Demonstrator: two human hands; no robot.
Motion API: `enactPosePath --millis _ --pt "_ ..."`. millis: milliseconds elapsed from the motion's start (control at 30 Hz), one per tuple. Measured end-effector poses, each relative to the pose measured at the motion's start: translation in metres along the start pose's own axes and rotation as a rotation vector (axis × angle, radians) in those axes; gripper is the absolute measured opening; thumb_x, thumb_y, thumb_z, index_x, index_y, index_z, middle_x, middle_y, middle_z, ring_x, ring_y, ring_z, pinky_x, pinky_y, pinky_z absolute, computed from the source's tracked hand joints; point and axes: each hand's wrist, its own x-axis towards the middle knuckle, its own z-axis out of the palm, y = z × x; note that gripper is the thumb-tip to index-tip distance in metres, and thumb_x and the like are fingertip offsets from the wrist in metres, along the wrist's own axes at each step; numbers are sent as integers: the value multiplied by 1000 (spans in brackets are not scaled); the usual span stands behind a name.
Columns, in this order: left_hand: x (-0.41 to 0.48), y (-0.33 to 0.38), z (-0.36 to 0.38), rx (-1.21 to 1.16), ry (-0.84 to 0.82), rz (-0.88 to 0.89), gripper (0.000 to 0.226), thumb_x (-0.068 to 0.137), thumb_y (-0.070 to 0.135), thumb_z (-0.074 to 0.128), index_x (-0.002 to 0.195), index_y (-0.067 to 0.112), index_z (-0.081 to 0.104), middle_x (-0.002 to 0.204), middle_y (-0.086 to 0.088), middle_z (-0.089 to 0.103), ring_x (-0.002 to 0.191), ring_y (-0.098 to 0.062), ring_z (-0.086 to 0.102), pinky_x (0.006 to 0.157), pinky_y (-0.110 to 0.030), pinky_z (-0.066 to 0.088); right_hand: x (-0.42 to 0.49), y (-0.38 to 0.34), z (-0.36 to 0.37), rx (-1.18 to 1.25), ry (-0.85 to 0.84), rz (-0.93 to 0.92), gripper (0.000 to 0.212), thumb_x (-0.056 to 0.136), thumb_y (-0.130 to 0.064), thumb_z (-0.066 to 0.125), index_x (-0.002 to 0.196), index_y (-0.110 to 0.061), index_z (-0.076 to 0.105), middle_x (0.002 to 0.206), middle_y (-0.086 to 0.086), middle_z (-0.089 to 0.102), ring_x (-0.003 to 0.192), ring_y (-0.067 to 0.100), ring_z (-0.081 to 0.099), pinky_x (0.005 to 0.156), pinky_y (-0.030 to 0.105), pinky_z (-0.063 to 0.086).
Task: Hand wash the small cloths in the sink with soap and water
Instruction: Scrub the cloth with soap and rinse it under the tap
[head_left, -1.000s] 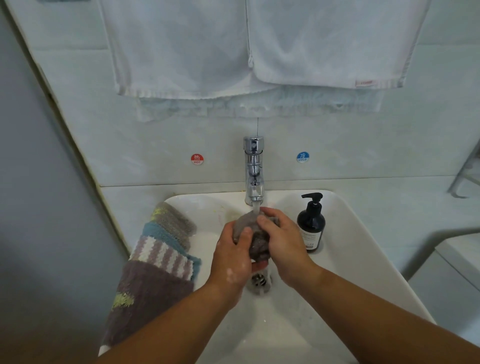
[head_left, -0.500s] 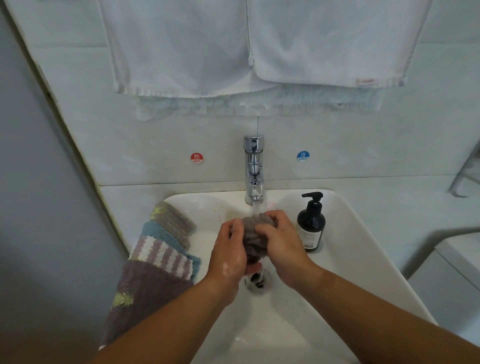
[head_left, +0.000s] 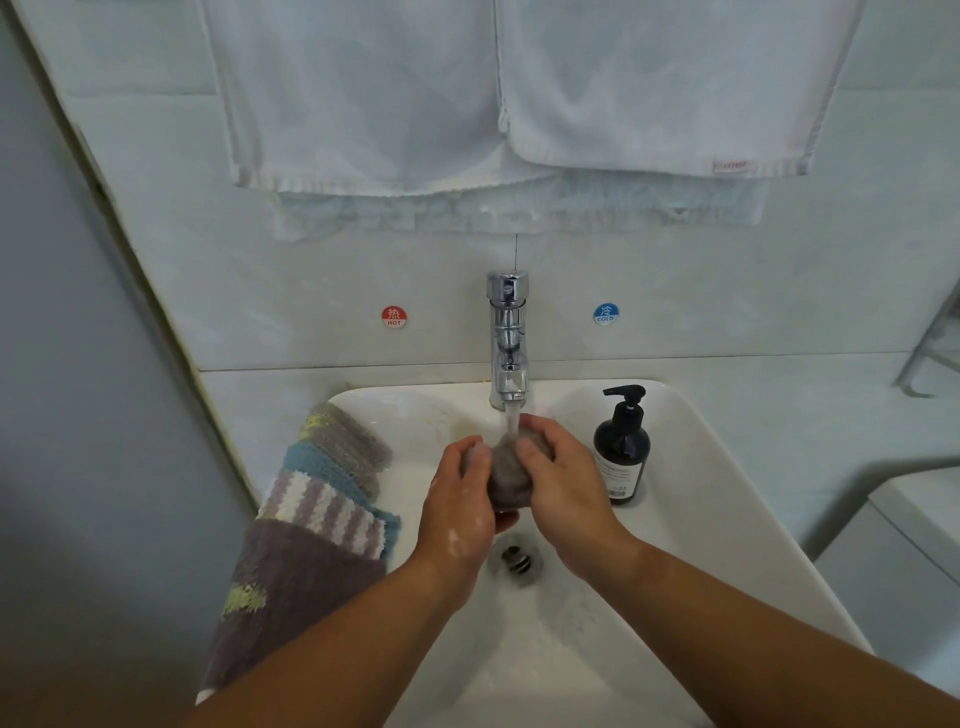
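Your left hand (head_left: 457, 499) and right hand (head_left: 561, 478) both grip the balled grey cloth (head_left: 509, 475) under the tap (head_left: 508, 338) stream, over the sink (head_left: 727, 493); more cloths (head_left: 311, 519) drape its left rim

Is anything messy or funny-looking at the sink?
Nothing is spilled or broken. Only the stacked cloths look off: they hang over the left rim of the sink, partly off the edge, so they might slip.
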Motion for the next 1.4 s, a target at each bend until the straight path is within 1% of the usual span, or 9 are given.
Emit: enactPosePath --millis 233,467,667,800,933,1033,1133,1300,1400 --pt "2 0 -5 111 -19 122 67 82 -9 59 114 50 59 119 -5 64 103 -25 69 84 -47 62 6 1 -3 -165 53 47 26 105 -29 49 124 -24 65 110 -5 69 104 14 67 95 39 58" --pt "0 -2 0 100 -85 15 20 103 28 56 123 34 59 118 -1 65 102 -19 70 78 -37 64 8 -1 -3 -93 153 -62 20 105 -23 52 104 -30 70 95 -11 73 92 7 70 90 36 59" --pt "8 -3 3 375 105 231 22 106 41 45 120 31 60 101 8 70 91 -9 69 82 -36 62 -7 0 3 -58 -91 -16 18 107 -33 47 113 -34 63 100 -10 72 93 7 71 75 23 60" --pt "9 -3 6 601 100 335 23 107 33 44 118 18 58 93 15 60 81 4 60 64 -6 45 -4 0 2 -281 -4 -138 17 107 -33 44 115 -28 58 101 -11 67 94 3 65 79 12 51" --pt "15 0 9 930 107 421 22 105 25 47 117 13 61 105 1 56 97 -19 61 80 -22 46 4 -4 4 -397 14 -92 24 107 -38 42 103 -23 60 92 -9 67 81 -1 59 60 7 38" --pt "16 4 9 973 84 401 24 106 28 46 95 20 66 88 8 59 81 -13 60 63 -14 41 7 -5 6 -484 4 -53 33 107 -41 37 93 -22 60 85 -10 63 79 6 58 58 10 33" --pt "18 2 9 1102 104 412 24 107 30 45 100 23 67 90 5 66 87 -17 68 70 -21 48 7 -6 6 -674 -22 -130 42 109 -40 30 82 -22 56 72 -11 56 75 12 59 56 13 33" --pt "16 -2 5 767 154 264 49 107 49 32 95 17 67 86 5 66 87 -19 66 80 -34 51 4 -5 4 -517 -27 -89 51 109 -44 32 81 -16 65 77 -1 68 75 14 66 73 33 50" --pt "8 -1 4 513 115 259 27 104 44 46 96 27 64 91 5 68 87 -15 67 82 -42 59 5 -5 -1 -277 11 16 32 106 -42 45 92 -19 63 86 4 71 78 19 70 67 35 57"
